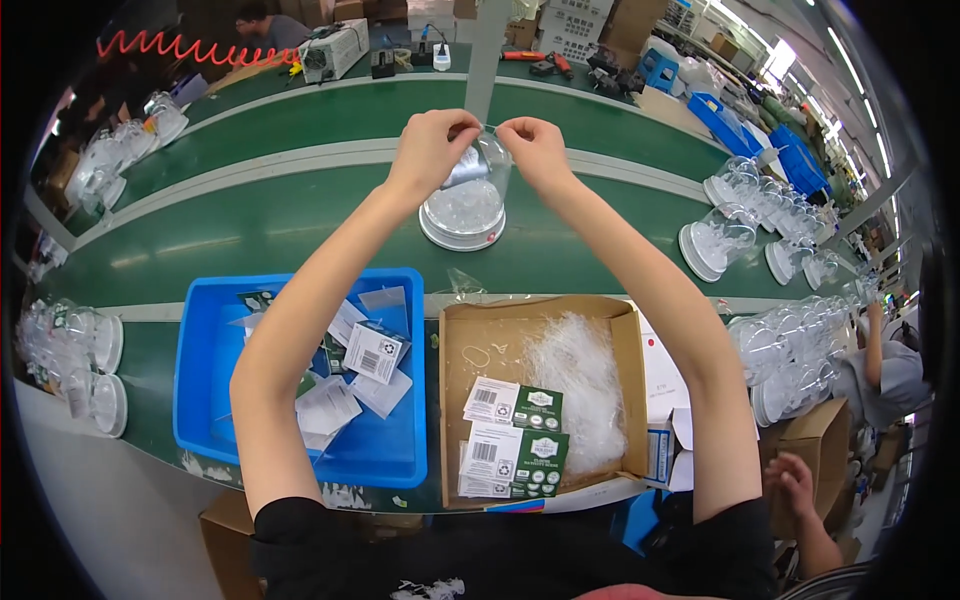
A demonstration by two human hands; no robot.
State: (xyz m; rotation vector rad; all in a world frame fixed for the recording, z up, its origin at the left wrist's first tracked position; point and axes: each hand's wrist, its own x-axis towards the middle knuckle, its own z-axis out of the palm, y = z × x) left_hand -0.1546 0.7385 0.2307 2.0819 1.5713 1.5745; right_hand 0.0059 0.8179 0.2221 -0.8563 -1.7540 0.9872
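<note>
Pinching narrowly with the left hand [436, 150] and right hand [536, 152], nearly meeting at the crown of a clear dome [482, 190], upper centre of the frame; being unable to tell the pinched item. For good control, probably keeping both pinches level, applying gentle, equal force, and holding the white base [460, 239] flat on the green workbench [270, 230] without tipping.

Below the right hand [537, 150], two green-and-white cards [502, 455] in the cardboard tray [631, 400] carry barcodes, recycling signs and lettering. Below-left of the left hand [435, 150], a white card [376, 352] in the blue bin [418, 430] shows a barcode and recycling sign. Beyond the right hand, white cartons [574, 28] bear dark characters.
</note>
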